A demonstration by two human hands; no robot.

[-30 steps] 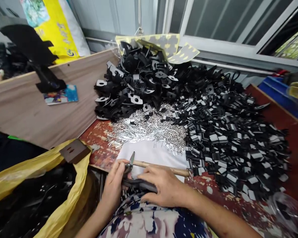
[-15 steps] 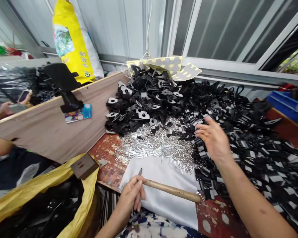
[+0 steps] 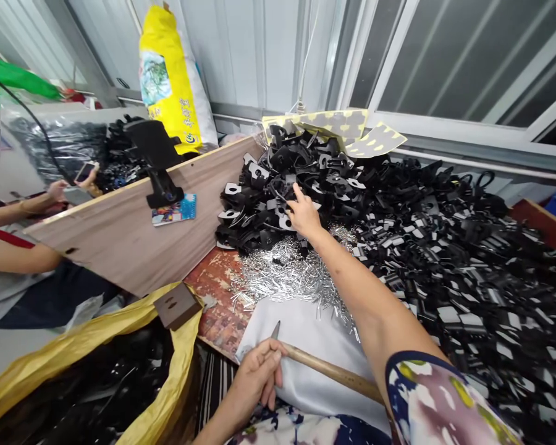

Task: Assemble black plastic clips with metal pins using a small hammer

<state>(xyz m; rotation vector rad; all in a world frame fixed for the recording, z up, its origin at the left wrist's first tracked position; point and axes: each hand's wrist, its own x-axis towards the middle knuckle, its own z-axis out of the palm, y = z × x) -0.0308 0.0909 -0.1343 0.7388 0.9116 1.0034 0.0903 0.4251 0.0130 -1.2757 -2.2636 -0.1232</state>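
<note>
My left hand (image 3: 262,369) is closed around the head end of a hammer with a wooden handle (image 3: 331,371). A pointed metal tip sticks up past the fingers, and the handle slants right above my lap, its far end hidden by my right arm. My right hand (image 3: 304,215) reaches over the pile of black plastic parts (image 3: 338,185), index finger stretched out, with nothing plainly held. Whether its fingertips touch a part, I cannot tell. Below that hand lies a heap of small silvery metal pins (image 3: 282,278), partly on a grey cloth (image 3: 324,324).
Smaller black pieces (image 3: 445,272) cover the table's right side. A wooden board (image 3: 134,247) stands at left, with a brown block (image 3: 176,306) before it on a yellow sack (image 3: 180,352) of black parts. Patterned sheets (image 3: 375,141) lie behind. Another person's hands (image 3: 58,190) hold a phone.
My right hand has moved left and away from me, from the smaller black pieces to the larger parts. My left hand keeps the hammer. The view has swung slightly left.
</note>
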